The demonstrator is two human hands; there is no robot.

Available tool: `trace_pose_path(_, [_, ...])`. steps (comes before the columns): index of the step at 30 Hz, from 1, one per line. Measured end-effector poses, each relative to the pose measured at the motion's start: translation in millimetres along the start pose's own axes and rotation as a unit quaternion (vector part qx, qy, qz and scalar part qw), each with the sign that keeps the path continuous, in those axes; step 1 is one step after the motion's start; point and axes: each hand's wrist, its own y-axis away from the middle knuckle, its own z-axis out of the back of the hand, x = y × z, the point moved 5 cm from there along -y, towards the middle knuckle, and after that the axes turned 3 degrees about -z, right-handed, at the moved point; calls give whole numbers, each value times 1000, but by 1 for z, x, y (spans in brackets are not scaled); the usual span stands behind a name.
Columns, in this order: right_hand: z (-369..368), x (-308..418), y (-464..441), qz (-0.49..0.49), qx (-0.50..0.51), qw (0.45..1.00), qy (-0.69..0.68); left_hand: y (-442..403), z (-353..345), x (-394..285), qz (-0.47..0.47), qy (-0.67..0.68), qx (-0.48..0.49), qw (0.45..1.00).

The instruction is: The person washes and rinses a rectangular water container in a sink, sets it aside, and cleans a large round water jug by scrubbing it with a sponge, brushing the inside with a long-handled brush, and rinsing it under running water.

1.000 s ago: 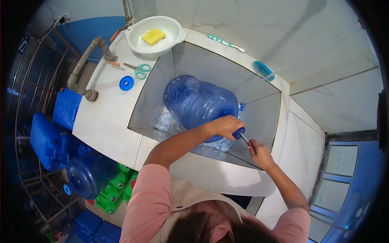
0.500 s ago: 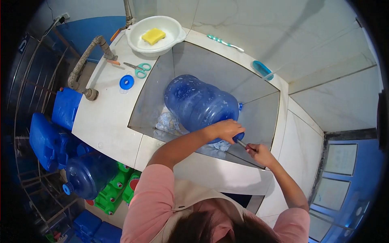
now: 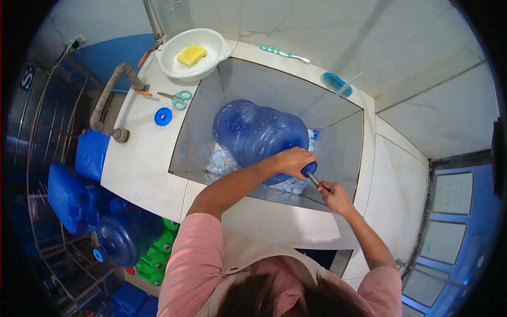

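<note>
A large blue water jug point(image 3: 253, 129) lies on its side in the grey basin point(image 3: 338, 148), its neck toward the front right. My left hand point(image 3: 293, 161) is closed round the jug's neck, just behind the blue mouth point(image 3: 309, 169). In my right hand point(image 3: 335, 197) is a slim tool with a metal shaft point(image 3: 313, 179) and a dark reddish handle; the fingers are wrapped round that handle. The shaft's far end meets the jug's mouth, and I cannot tell whether it goes inside. White-and-blue wrapping point(image 3: 222, 161) lies beneath the jug.
A white bowl point(image 3: 219, 62) holds a yellow sponge point(image 3: 191, 55). Scissors point(image 3: 177, 99) and a blue cap point(image 3: 163, 116) lie on the left counter by a pipe point(image 3: 99, 103). A toothbrush point(image 3: 285, 54) and blue brush point(image 3: 337, 83) lie along the back ledge. Another jug point(image 3: 129, 235) stands lower left.
The jug's mouth has turned and shifted slightly left, with my left hand still on the neck. My right hand stays close by with the tool. The whole view has tilted a little.
</note>
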Motion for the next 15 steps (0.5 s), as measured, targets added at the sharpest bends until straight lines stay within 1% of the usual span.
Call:
trace_pose_path(1, [5, 3, 0, -13, 14, 999, 36, -1, -5, -3, -8, -1, 6, 1000])
trace_pose_path(2, [10, 2, -1, -16, 5, 999, 30, -2, -12, -5, -10, -5, 25, 1000])
trace_pose_path(3, [11, 1, -3, -5, 32, 998, 55, 0, -17, -8, -10, -8, 42, 999])
trace_pose_path(4, [9, 0, -5, 8, 61, 995, 81, 4, -16, -12, -25, -16, 13, 999])
trace_pose_path(5, [4, -6, -6, 10, 60, 995, 78, 4, -14, -8, -25, -19, 15, 999])
trace_pose_path(7, [-4, -15, -1, 15, -9, 1000, 7, 6, -8, -3, -5, -6, 19, 1000])
trace_pose_path(8, [-9, -18, -2, 14, -5, 1000, 4, 6, -7, -3, -2, -4, 23, 1000])
trace_pose_path(10, [-6, -8, -4, 37, -92, 993, 58, 3, 1, 1, -19, 0, -31, 999])
trace_pose_path(11, [2, -3, -7, 36, -96, 993, 53, 2, -2, -1, -23, -1, -26, 999])
trace_pose_path(13, [8, 6, -11, 38, 7, 986, 161, 1, -9, -7, -24, -9, -12, 1000])
trace_pose_path(14, [11, 9, -6, 38, 2, 987, 157, 1, -9, -8, -29, -11, -8, 999])
trace_pose_path(15, [11, 7, -2, -15, 31, 997, 63, 2, -7, -8, -29, -13, -13, 999])
